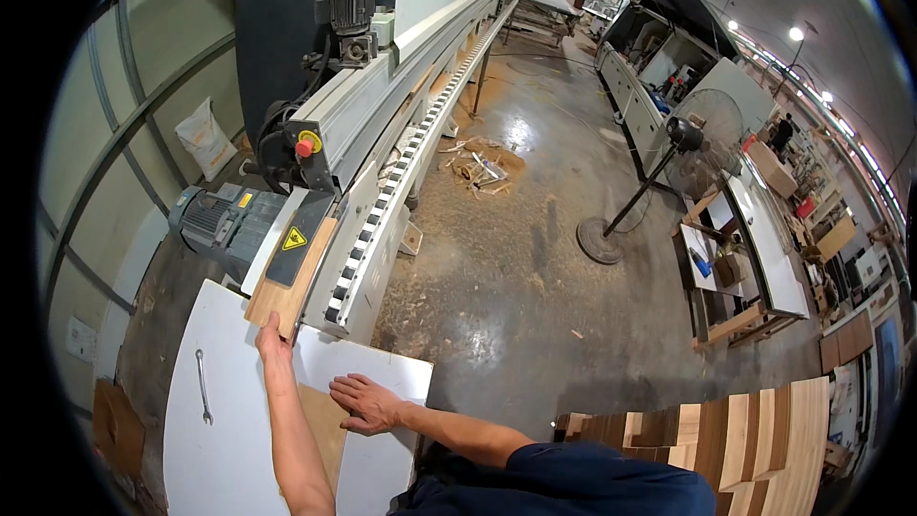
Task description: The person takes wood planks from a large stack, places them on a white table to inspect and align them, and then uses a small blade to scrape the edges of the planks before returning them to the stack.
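My left hand (pixel 274 336) is closed on the near end of a wooden board (pixel 291 298), which lies at the infeed end of a long machine (pixel 363 100). Part of the board is covered by a dark plate bearing a yellow warning triangle (pixel 294 238). Palm down, my right hand (pixel 368 404) rests with fingers apart over a white tabletop (pixel 229 382), holding nothing. Beside it a tan panel (pixel 320 420) lies on the tabletop, partly hidden by my left forearm.
A wrench (pixel 203 387) lies on the tabletop's left. Stacked wooden boards (pixel 745 440) stand at lower right. A fan (pixel 600 239) and a workbench (pixel 755 229) are to the right. Scraps (pixel 482 170) litter the floor. A motor (pixel 220 220) and red button (pixel 308 143) sit on the machine.
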`<control>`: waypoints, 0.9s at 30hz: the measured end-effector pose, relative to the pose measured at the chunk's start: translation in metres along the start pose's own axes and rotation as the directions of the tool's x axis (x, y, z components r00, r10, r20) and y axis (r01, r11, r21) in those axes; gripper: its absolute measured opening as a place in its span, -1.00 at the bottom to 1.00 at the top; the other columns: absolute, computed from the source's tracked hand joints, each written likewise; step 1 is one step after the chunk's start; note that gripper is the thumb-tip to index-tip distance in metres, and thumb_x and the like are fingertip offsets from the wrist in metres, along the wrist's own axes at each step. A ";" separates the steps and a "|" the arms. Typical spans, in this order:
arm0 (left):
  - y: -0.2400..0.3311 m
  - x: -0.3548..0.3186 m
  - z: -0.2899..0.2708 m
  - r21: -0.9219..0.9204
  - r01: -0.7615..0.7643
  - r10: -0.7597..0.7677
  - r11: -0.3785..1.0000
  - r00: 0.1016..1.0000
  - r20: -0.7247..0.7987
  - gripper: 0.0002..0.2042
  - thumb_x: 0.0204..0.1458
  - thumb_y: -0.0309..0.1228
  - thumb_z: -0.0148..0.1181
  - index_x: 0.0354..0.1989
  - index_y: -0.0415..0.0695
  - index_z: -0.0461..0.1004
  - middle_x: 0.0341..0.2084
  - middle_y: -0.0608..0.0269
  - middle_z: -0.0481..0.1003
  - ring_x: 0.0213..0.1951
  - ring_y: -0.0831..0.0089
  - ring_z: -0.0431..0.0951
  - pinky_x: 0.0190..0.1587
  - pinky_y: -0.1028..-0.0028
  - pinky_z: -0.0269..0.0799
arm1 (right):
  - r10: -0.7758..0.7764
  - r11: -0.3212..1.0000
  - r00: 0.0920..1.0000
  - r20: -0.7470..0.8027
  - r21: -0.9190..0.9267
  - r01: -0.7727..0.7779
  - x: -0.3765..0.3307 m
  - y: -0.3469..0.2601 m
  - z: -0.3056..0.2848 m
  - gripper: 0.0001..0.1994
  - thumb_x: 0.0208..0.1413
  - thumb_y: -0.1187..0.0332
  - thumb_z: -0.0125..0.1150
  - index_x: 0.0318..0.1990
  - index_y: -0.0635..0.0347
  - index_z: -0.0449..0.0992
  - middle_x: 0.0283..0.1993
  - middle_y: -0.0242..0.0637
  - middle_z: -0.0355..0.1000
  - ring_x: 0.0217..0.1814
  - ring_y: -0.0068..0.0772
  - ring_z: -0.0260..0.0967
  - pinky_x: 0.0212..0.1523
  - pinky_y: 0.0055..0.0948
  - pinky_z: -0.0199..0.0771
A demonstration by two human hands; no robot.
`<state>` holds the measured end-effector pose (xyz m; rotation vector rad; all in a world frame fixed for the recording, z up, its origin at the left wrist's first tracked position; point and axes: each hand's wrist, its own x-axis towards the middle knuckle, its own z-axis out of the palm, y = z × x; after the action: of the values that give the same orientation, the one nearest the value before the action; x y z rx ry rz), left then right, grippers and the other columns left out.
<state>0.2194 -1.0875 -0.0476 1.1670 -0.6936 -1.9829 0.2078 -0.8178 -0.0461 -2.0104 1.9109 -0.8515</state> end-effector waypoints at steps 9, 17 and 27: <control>-0.002 -0.063 -0.119 -0.137 0.031 -0.019 0.990 0.996 0.086 -0.60 0.17 -0.39 0.06 0.13 -0.31 0.24 0.02 0.08 0.39 0.04 0.25 0.40 0.07 0.20 0.37 | -0.006 1.000 0.998 -0.057 0.006 0.006 -0.005 0.004 -0.002 -0.32 0.06 -0.01 0.02 0.16 0.44 0.22 0.28 0.09 0.13 0.38 0.03 -0.02 0.38 -0.06 -0.13; -0.019 -0.225 -0.267 -0.058 -0.029 0.025 0.998 0.997 -0.072 -0.64 0.11 -0.41 0.07 0.10 -0.20 0.30 -0.05 0.12 0.44 -0.04 0.25 0.47 -0.04 0.24 0.46 | 0.079 0.981 0.972 -0.222 0.191 -0.036 0.005 0.009 0.013 -0.44 -0.10 0.23 0.25 0.05 0.41 0.35 0.09 0.09 0.33 0.20 0.08 0.21 0.27 -0.12 0.12; -0.033 -0.303 -0.259 -0.098 -0.105 0.076 0.990 0.961 -0.268 -0.69 0.12 -0.49 0.11 0.03 -0.31 0.34 -0.07 0.14 0.45 -0.06 0.34 0.47 0.02 0.39 0.38 | 0.144 0.968 0.933 -0.330 0.245 -0.063 0.002 0.013 0.020 -0.64 0.07 0.35 0.10 0.02 0.28 0.41 0.08 -0.02 0.36 0.16 0.02 0.24 0.21 -0.16 0.17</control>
<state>0.5395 -0.8481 -0.0354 1.2776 -0.4836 -1.7261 0.2083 -0.8261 -0.0689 -1.6932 1.9601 -1.4050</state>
